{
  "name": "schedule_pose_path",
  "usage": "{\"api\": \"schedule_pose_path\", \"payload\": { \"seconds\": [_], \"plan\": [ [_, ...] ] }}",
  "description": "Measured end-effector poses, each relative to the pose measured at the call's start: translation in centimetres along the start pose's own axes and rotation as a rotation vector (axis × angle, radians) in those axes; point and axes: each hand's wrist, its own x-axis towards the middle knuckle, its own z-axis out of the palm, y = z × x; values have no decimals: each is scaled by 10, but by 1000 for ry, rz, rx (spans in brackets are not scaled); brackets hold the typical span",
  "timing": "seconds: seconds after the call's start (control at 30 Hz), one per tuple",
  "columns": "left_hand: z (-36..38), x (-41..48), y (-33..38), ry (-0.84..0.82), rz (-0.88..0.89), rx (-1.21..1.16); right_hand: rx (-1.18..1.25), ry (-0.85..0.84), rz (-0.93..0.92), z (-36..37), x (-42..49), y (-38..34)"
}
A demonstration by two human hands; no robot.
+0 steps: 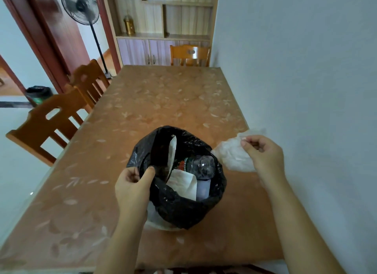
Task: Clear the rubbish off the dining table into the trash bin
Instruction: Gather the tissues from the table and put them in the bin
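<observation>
A small white trash bin lined with a black bag (183,208) stands on the dining table (163,102) near its front edge. Inside the bin lie a clear plastic bottle (201,165) and pieces of white paper (183,185). My left hand (132,187) pinches the bag's left rim. Just right of the bin's rim, my right hand (265,155) holds a crumpled clear plastic bag (232,155) above the table.
Two wooden chairs (53,122) stand along the table's left side and another chair (190,55) at the far end. A white wall runs along the right. Behind are a cabinet, a standing fan (81,6) and a second black-lined bin (38,93) on the floor.
</observation>
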Motion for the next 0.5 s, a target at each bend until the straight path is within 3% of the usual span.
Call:
{"api": "schedule_pose_path", "payload": {
  "seconds": [0.33,0.5],
  "plan": [
    [-21,2,12,10,24,-7,170,-250,-153,58,-26,-75],
    [-28,4,18,46,27,-24,93,-439,-161,86,-40,-87]
  ]
}}
